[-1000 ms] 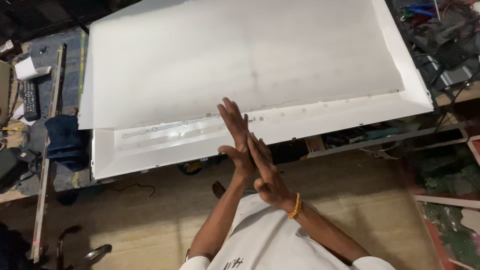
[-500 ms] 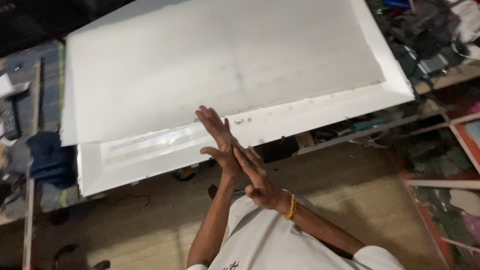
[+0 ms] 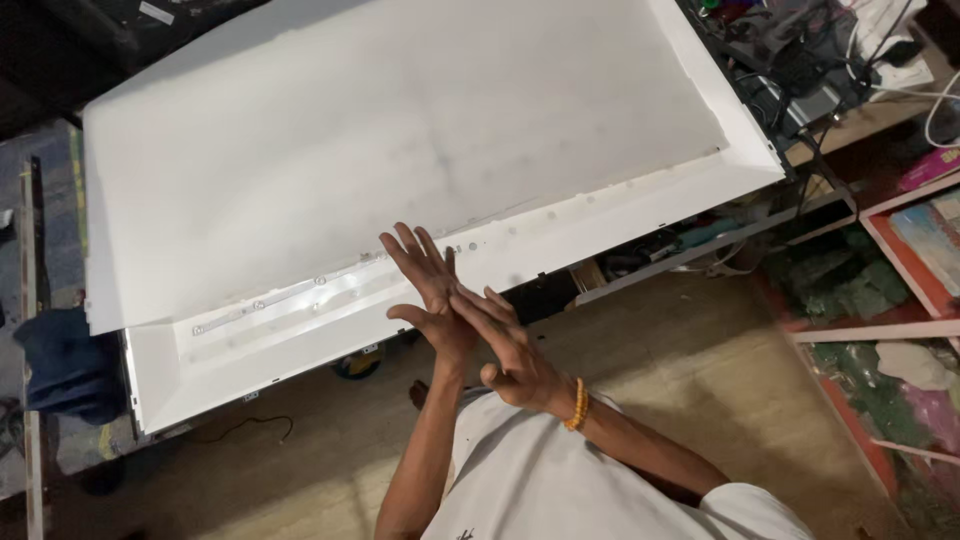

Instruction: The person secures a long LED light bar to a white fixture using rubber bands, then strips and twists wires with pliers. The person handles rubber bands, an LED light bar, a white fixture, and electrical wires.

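My left hand (image 3: 428,287) and my right hand (image 3: 503,348) are pressed palm to palm, fingers spread and held flat, with nothing between them. An orange bead bracelet (image 3: 575,405) sits on my right wrist. Both hands hover just in front of the near edge of a large white backlight tray (image 3: 190,385). A big white sheet (image 3: 400,140) lies over most of the tray. A strip of small lights (image 3: 300,293) shows along the uncovered near edge, left of my left hand.
A workbench with cables and black electronics (image 3: 810,60) stands at the upper right. Shelves with red-edged boards (image 3: 900,270) are on the right. A dark blue cloth (image 3: 60,365) lies at the left. The floor below is tan, with a thin wire (image 3: 255,428) on it.
My hands stay together and have slid against each other, the right one drawn a little lower. The view has shifted, so the panel sits further left and up.
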